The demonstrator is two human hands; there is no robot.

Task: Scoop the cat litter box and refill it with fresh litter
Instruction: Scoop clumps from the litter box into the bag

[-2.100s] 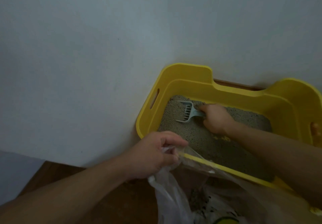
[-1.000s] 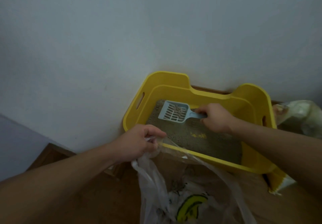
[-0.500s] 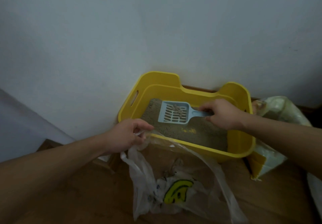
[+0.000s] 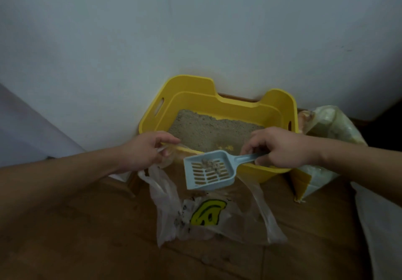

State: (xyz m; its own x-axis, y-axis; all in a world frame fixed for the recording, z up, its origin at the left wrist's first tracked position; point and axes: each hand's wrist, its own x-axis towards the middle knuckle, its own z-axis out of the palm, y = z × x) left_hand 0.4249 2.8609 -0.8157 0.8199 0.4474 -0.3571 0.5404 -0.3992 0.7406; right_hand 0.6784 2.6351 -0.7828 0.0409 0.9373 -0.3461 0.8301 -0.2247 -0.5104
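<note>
A yellow litter box stands against the wall with grey litter inside. My right hand grips the handle of a light blue slotted scoop, which carries a few clumps. The scoop hangs in front of the box's near rim, over the mouth of a clear plastic bag with a yellow face print. My left hand pinches the bag's rim and holds it up beside the box's near left corner.
A pale litter sack with a yellow band leans by the box's right side. The white wall rises right behind the box. Brown wooden floor spreads in front, with a pale surface at the left edge.
My right hand lifted the scoop out of the litter and carried it toward me, from over the box to over the bag's mouth. My left hand kept holding the bag.
</note>
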